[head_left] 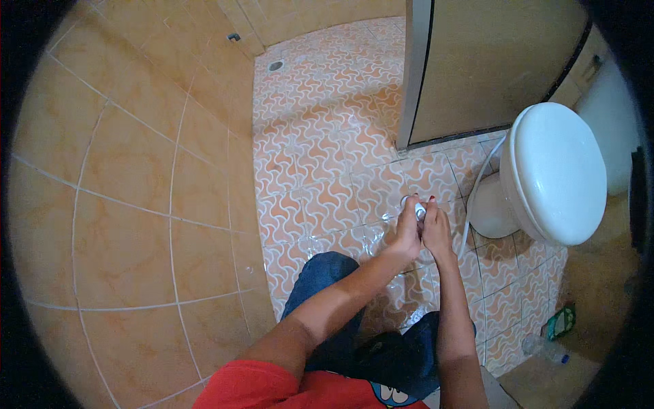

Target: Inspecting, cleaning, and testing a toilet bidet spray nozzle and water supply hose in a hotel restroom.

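2 hands (437, 235), gripping silver sprayer (420, 213), near toilet (560, 174)

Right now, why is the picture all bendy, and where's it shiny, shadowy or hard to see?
In the head view, lines on the wall bend, likely from the wide lens; same view, glare speckles the floor and a shadow crosses its far part; same view, the silvery thing in the fingers is too small to make out clearly.

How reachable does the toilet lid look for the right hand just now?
Probably yes: the toilet lid is near the right hand, just a thin hose between, though that hand seems closed around a shiny thing.
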`<state>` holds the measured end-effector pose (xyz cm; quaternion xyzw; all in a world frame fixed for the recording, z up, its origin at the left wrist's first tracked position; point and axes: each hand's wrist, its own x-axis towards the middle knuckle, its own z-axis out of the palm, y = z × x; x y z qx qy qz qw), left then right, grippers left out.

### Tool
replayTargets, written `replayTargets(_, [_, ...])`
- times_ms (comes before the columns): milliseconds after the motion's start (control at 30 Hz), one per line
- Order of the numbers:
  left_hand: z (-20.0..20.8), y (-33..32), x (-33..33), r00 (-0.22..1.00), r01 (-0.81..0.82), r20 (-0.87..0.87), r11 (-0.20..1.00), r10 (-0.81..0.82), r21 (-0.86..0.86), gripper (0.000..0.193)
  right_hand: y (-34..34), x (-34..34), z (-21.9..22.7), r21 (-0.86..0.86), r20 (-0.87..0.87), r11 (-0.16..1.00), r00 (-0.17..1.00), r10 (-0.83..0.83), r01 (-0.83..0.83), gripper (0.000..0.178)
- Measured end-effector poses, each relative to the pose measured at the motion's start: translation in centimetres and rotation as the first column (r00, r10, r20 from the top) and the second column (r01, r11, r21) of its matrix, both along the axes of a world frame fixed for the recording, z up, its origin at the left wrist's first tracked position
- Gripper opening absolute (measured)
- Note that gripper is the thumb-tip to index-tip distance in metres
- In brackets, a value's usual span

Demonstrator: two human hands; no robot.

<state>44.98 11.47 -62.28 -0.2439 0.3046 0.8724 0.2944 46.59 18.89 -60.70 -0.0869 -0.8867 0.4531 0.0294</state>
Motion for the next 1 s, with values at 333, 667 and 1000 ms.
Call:
replayTargets(333, [0.0,1.0,-0.4,0.996,0.021,-0.089,1.000,-0.022,-0.002,0.026,0.4,0.2,-0.9,-0.051,0.020,0.985,0.987,-0.162,0.163,0.054])
replayTargets(667, [0.5,0.9,-0.6,0.986,-0.033,-0.163,0.997,0.021,-0.069,0.021,-0.1,0.1,-1.0,0.070,-0.200,0.985,0.969,-0.143,0.160,0.051])
replayTargets(1000, [0.7,0.5,-0.8,0.977,-0.071,-0.198,0.995,0.083,0.068,0.016,-0.6,-0.2,-1.4,0.018,-0.235,0.995,0.967,-0.095,0.102,0.052])
